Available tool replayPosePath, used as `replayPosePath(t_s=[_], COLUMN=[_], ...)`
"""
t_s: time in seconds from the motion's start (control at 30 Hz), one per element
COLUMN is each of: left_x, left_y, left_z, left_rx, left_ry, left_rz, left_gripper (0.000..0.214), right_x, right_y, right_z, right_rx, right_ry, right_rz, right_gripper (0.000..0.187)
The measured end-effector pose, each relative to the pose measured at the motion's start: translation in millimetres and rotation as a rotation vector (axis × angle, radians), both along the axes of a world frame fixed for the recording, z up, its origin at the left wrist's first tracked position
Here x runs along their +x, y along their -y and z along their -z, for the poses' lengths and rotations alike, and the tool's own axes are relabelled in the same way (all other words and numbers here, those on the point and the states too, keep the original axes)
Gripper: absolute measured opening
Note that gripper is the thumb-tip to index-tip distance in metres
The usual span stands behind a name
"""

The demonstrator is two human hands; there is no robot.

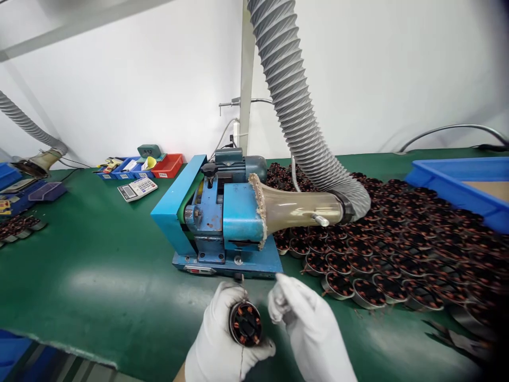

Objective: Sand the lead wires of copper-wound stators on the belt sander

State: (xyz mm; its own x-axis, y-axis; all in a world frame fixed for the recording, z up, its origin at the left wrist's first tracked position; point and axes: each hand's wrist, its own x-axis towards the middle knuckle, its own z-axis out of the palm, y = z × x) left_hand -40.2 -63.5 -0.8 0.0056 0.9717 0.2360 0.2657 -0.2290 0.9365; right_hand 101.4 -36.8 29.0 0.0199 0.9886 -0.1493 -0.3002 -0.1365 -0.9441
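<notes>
My left hand (217,339), in a white glove, is wrapped round a motor stator (245,324). Its open end faces up at me, with a black core and copper windings inside a metal ring. Just right of it hovers my right hand (304,323), also gloved, thumb and fingers pinched together; whatever they hold, if anything, is too small to make out. Behind both hands stands a blue belt machine (209,223) with a motor on top. A yellowish clear nozzle (302,208) joins its right side to a grey ribbed hose (296,95).
Many similar stators (368,293) crowd the green table (111,297) on the right. Pliers (461,342) lie near the right front, a blue tray (445,178) behind. A calculator (137,189) and small bins, one a red bin (169,165), stand at back left.
</notes>
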Motion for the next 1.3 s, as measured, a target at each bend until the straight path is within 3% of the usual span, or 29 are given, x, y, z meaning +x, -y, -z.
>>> replayPosePath(t_s=[0.1,0.23,0.33,0.43,0.53,0.67,0.77,0.83,1.0,1.13,1.3], left_x=[1.2,2.6,3.8,2.8,0.6,1.2,5.3,9.7,27.2,40.2,46.9], left_y=[0.6,3.2,6.2,8.1,7.8,6.8,5.3,1.3,-25.2,-51.5,-63.7], left_z=[-0.7,-0.2,2.8,6.6,8.7,7.7,4.2,2.2,7.8,12.1,4.7], left_rx=[-0.023,-0.075,-0.027,0.059,0.126,0.184,0.197,0.093,-0.189,-0.233,-0.204], left_ry=[0.024,0.023,0.012,-0.043,-0.108,-0.081,0.0,0.056,0.299,0.489,0.518], left_rz=[-0.038,0.041,0.021,-0.033,0.034,0.054,-0.018,-0.108,-0.265,-0.3,-0.304], left_gripper=[0.053,0.054,0.058,0.056,0.056,0.053,0.05,0.051,0.042,0.04,0.034], right_x=[-4.9,-18.1,-21.5,-19.2,-15.5,-4.2,5.2,3.6,-26.6,-37.9,-31.4], right_y=[-0.3,-2.9,-7.4,-8.9,-8.2,-14.2,-20.1,-19.0,-12.4,-27.8,-43.1], right_z=[-7.1,-4.4,-0.1,0.5,-4.5,-13.2,-10.9,-3.4,18.2,20.7,16.2], right_rx=[-0.074,-0.104,-0.118,-0.098,-0.012,-0.01,0.05,0.083,0.188,0.186,0.217], right_ry=[-0.196,-0.12,-0.124,-0.09,-0.035,-0.147,-0.297,-0.191,0.259,0.354,0.372], right_rz=[-0.071,-0.019,0.027,-0.075,-0.136,0.007,0.265,0.344,0.098,0.14,0.136], right_gripper=[0.027,0.031,0.03,0.03,0.015,0.014,0.02,0.019,0.026,0.026,0.021])
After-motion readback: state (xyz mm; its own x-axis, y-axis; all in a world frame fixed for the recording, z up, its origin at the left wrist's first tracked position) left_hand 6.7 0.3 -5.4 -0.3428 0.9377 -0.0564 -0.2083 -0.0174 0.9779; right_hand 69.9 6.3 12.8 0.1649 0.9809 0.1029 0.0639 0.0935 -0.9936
